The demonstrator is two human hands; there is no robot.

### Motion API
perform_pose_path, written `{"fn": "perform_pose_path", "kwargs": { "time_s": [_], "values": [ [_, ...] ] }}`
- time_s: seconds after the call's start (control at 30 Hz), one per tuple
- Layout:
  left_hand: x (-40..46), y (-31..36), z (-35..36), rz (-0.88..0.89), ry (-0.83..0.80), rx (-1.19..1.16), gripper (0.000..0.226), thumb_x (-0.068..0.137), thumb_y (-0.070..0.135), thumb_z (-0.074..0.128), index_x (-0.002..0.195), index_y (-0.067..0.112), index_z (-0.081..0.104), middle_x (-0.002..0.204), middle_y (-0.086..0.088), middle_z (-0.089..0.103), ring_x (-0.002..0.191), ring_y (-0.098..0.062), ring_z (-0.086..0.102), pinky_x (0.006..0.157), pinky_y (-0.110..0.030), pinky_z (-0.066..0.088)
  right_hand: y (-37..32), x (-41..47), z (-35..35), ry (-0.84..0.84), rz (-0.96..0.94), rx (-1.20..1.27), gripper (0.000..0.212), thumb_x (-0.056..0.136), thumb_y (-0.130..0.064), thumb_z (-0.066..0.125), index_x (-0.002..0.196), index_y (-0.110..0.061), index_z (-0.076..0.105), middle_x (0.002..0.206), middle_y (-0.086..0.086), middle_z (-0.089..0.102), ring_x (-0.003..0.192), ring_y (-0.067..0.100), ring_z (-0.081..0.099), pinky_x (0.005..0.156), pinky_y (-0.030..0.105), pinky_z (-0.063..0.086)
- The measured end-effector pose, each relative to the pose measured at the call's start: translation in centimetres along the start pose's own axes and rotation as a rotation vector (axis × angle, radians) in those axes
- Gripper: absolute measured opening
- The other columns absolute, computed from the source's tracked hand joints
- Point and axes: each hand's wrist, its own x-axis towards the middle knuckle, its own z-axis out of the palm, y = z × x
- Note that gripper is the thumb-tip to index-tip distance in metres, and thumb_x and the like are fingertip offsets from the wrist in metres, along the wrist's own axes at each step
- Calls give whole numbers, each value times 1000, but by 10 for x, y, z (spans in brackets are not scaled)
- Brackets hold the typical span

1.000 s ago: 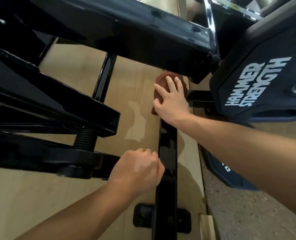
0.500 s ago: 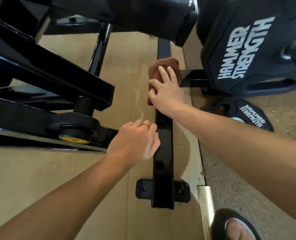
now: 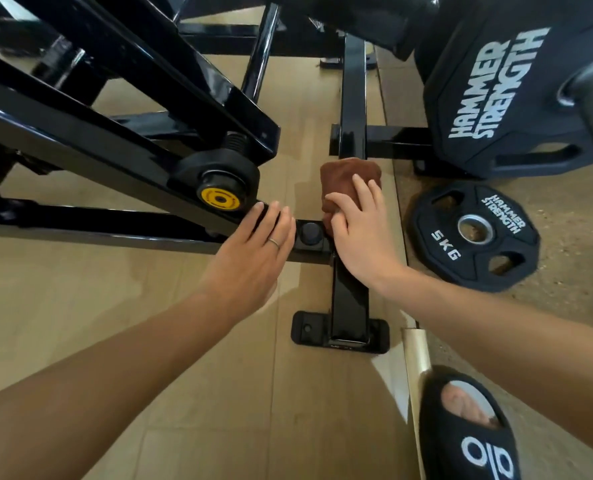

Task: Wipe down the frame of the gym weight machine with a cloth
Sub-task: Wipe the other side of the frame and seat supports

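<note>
Brown cloth now drawn back along the floor rail toward 6 o'clock, pressed flat under spread right hand; left hand, uncurled, resting open on the crossbar; near end not yet wiped.

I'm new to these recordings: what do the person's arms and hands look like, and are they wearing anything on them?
Both forearms are bare, no sleeves or gloves in view. The left hand wears a thin silver ring on one finger. The right hand shows no jewellery.
</note>
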Motion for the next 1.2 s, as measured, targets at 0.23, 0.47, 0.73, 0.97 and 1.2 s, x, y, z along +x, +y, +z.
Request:
{"fn": "perform_pose_path", "kwargs": {
  "time_s": [0.23,0.47,0.73,0.97,1.2],
  "values": [
    [-1,7,-1,-24,49,40,74,99,35,26,156,-7,5,162,-26,14,151,-45,14,124,-58,9,5,-96,10,-47,-80,-62,47,110,-31,32,156,-34,38,172,-3,1,157,14,-15,128,43,11],
    [-2,9,5,-37,71,70,78,100,41,26,156,-7,0,163,-26,9,152,-45,10,125,-57,7,12,-136,17,-63,-170,-173,52,108,-42,25,156,-28,42,172,3,7,159,22,-7,118,47,36],
    [2,12,8,-53,106,93,77,97,41,34,154,-6,13,158,-27,20,149,-45,20,124,-57,14,9,-22,-3,-103,83,80,54,112,-38,28,164,-31,15,171,-1,-12,158,22,3,125,31,6],
    [5,9,12,-53,101,96,78,96,41,37,155,-5,14,159,-25,20,149,-44,19,123,-57,9,5,6,-1,-79,36,-30,54,112,-40,28,164,-32,17,171,4,-13,158,29,-1,128,50,13],
    [7,12,16,-50,126,140,70,92,30,9,154,-4,13,159,-26,19,150,-43,20,124,-56,9,0,-124,5,-217,-33,-228,60,104,-51,10,162,-41,-2,166,-1,-30,155,29,-22,125,53,24]
  ]
}}
